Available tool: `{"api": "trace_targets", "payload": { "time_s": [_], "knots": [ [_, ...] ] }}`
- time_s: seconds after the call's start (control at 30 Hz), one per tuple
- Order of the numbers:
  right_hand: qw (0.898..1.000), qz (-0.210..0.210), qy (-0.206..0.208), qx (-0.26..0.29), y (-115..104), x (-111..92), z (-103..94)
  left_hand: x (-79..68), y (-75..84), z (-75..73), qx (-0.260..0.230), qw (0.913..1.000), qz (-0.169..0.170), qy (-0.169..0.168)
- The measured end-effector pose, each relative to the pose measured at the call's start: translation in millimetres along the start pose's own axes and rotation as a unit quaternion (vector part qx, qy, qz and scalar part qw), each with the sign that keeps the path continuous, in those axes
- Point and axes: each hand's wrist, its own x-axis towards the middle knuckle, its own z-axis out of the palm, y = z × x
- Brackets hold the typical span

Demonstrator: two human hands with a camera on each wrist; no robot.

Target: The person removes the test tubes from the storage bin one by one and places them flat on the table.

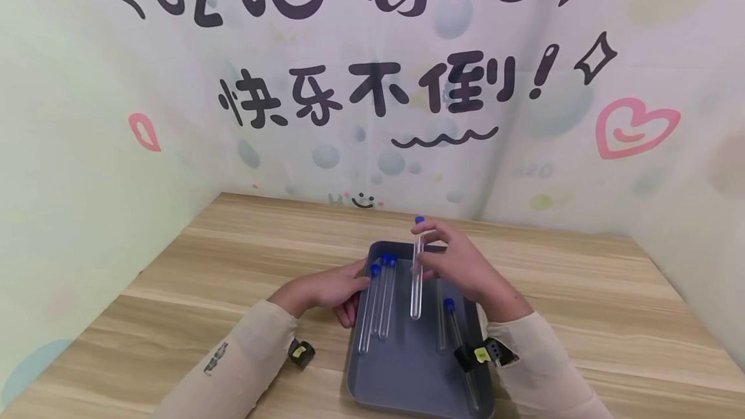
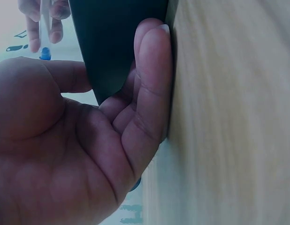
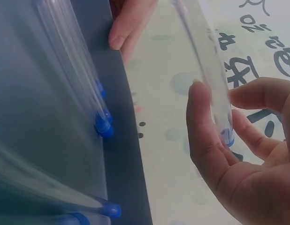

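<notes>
My right hand [image 1: 462,265] pinches a clear test tube [image 1: 416,299] with a blue cap, holding it nearly upright over a grey tray [image 1: 401,380]. In the right wrist view, thumb and fingertips close on the tube [image 3: 213,70] near its capped end. At the tray's far left side, my left hand [image 1: 330,288] grips the edge. The left wrist view has its thumb at the rim and its fingers [image 2: 152,70] curled against the outer wall. Several capped test tubes [image 1: 386,302] lie along the tray's left side. Two others [image 1: 456,328] lie at the right, partly hidden by the right arm and wrist strap.
The tray stands on a wood-grain table [image 1: 221,264]. Behind the table hangs a pale printed cloth [image 1: 361,37] with dark lettering, and similar walls rise at both sides. Each wrist carries a black strap [image 1: 301,354] over a light sleeve.
</notes>
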Motion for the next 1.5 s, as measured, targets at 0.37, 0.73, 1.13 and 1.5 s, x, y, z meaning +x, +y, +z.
{"api": "trace_targets", "payload": {
  "time_s": [0.37, 0.73, 1.13, 1.5],
  "knots": [
    [1.000, -0.013, 0.025, 0.010, -8.8, -10.5, -20.3, 1.4, -1.1, 2.6, -0.001, 1.0000, 0.002, 0.000],
    [0.999, -0.019, 0.040, -0.007, -15.5, -26.4, -34.7, 1.0, -2.4, 4.0, 0.001, 1.0000, 0.000, 0.001],
    [0.997, -0.004, 0.049, -0.054, -6.0, -38.2, -52.2, -4.0, -1.8, 1.3, 0.007, 1.0000, 0.000, 0.007],
    [0.996, 0.000, 0.065, -0.065, 12.4, -43.2, -61.6, -5.5, -1.5, 0.3, 0.001, 0.9999, 0.001, 0.010]
  ]
}}
